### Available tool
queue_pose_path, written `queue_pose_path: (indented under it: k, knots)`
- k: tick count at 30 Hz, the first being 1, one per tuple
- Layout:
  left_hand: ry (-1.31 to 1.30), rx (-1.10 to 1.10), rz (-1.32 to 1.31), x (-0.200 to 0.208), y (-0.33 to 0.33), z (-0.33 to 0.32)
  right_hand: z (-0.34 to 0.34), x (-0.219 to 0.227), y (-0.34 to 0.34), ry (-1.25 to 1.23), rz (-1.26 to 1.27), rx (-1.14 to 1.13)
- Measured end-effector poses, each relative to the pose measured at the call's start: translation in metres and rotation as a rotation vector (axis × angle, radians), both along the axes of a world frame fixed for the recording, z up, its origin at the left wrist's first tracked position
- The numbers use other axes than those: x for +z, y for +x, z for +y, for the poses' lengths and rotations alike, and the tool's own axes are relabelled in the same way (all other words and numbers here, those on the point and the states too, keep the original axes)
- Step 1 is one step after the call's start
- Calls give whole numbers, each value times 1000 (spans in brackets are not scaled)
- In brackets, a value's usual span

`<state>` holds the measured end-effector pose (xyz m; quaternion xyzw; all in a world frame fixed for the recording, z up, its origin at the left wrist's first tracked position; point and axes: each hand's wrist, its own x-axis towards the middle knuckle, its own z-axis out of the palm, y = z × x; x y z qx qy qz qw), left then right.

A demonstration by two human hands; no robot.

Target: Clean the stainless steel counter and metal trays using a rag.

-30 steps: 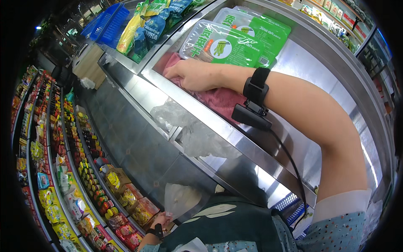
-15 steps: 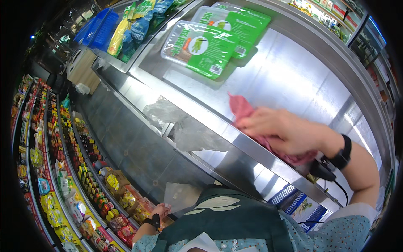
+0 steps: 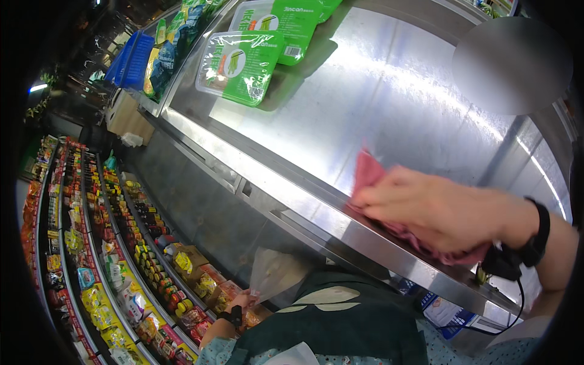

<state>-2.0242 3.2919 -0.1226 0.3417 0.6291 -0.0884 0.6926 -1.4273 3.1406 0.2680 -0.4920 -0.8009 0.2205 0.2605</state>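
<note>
My right hand (image 3: 429, 210) is closed on a pinkish-red cloth (image 3: 368, 171), pressing it on the metal counter's near edge. The cloth bunches under my fingers and palm, one corner sticking up past them. Low and to the left, my left hand (image 3: 244, 302) pinches a translucent plastic bag (image 3: 275, 272) by its edge, out in front of the shelves. Green-and-clear packaged trays (image 3: 240, 68) lie overlapping at the counter's far left, away from both hands.
The shiny metal counter (image 3: 395, 91) has a raised front rim (image 3: 292, 188). Blue baskets (image 3: 135, 59) and bagged goods (image 3: 159, 61) stand beyond its left end. Shelves of packets and jars (image 3: 103, 298) line the left. A black cable (image 3: 522, 298) hangs near my right wrist.
My right hand and the cloth have shifted slightly right and nearer in view. Crumpled clear plastic on the front ledge no longer shows there. My left hand still holds its bag.
</note>
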Motion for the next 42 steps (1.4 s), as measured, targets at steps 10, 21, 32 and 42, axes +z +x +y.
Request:
queue_pose_path:
  k: [10,21,32,42]
  knots:
    - [19,5,-47,12,17,-44,97,-2,-5,-123,-95,158]
    - [-109,-239,66,-20,38,-55,-140,29,32,-258,175,-164]
    - [157,-705,28,-104,66,-33,-403,110,40,166,570,-1103]
    - [187,-794,57,-117,66,-27,-444,27,-21,-368,-675,-1380]
